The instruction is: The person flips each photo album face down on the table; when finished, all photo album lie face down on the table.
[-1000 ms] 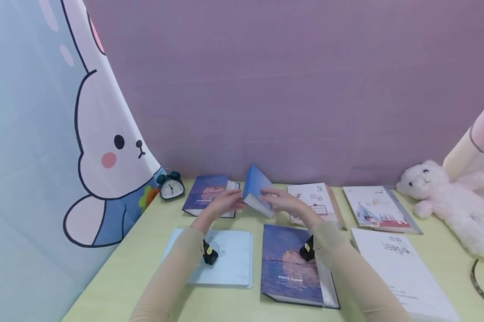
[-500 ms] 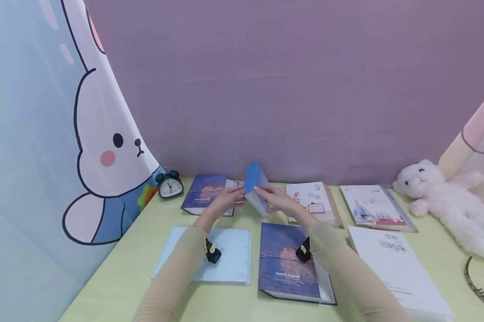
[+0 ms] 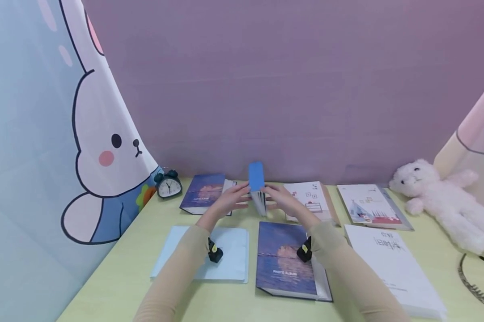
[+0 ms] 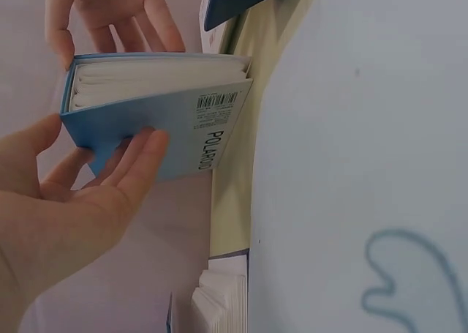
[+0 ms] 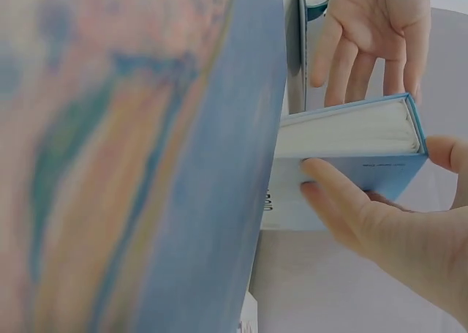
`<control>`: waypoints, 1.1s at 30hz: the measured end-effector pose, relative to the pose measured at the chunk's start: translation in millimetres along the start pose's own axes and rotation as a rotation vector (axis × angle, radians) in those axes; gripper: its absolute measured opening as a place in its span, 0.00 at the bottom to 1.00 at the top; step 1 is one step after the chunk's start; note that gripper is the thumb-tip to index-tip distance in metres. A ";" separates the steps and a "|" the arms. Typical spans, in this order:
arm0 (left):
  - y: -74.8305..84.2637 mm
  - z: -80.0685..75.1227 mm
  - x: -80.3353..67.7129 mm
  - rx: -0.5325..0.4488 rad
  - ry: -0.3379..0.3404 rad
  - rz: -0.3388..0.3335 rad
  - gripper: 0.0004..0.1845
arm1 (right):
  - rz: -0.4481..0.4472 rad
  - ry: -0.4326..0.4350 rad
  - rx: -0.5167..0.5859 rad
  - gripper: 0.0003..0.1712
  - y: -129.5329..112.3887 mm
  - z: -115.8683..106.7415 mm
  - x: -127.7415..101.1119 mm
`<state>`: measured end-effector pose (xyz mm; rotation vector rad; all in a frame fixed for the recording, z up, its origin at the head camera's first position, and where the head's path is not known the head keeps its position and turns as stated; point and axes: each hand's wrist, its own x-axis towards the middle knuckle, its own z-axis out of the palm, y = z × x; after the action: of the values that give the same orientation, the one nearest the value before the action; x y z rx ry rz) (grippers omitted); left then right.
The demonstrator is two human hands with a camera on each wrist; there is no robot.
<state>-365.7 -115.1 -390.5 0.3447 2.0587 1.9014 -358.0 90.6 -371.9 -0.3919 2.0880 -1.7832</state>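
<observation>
A small blue photo album (image 3: 256, 175) stands on edge at the middle back, its spine upward. In the left wrist view its cover (image 4: 179, 139) bears a barcode and the word POLAROID. My left hand (image 3: 229, 200) touches the album's left cover with extended fingers, the thumb at the spine's edge. Against the opposite cover lie the fairly straight fingers of my right hand (image 3: 283, 201), that thumb also by the spine. White pages (image 5: 351, 132) show between the covers in the right wrist view.
Around them lie a purple PHOTO ALBUM (image 3: 286, 259), a similar album (image 3: 203, 192), a pale blue folder (image 3: 226, 268), illustrated books (image 3: 312, 201) (image 3: 371, 205) and a thick white book (image 3: 395, 268). An alarm clock (image 3: 169, 187) stands left; a plush bear (image 3: 439, 205) lies right.
The blue album has turned from a tilted position to upright, its spine now facing the head camera. My two hands have settled evenly on either side of it.
</observation>
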 end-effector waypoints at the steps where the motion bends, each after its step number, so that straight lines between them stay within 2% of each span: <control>1: 0.2 0.7 0.3 0.001 -0.005 0.001 0.29 | -0.008 0.013 0.005 0.35 -0.4 -0.5 -0.6; 8: 0.5 5.2 0.5 0.033 -0.040 0.005 0.31 | -0.071 0.114 -0.049 0.36 -2.4 -3.0 -5.7; 13: 0.1 7.6 1.9 0.085 -0.070 0.036 0.31 | -0.104 0.127 -0.105 0.35 -0.3 -9.6 -7.7; 21: -4.4 12.0 6.7 0.103 -0.118 0.044 0.30 | -0.087 0.112 -0.045 0.33 1.5 -20.8 -10.3; 28: -7.1 14.3 8.2 0.108 -0.103 0.016 0.27 | -0.092 0.146 -0.009 0.33 3.9 -20.8 -10.2; 33: -5.9 15.8 9.5 0.138 -0.106 0.014 0.27 | -0.115 0.174 -0.031 0.36 3.8 -20.2 -12.5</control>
<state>-368.1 -97.4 -398.1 0.4833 2.1262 1.7138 -355.7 114.6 -371.8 -0.3852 2.2554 -1.9143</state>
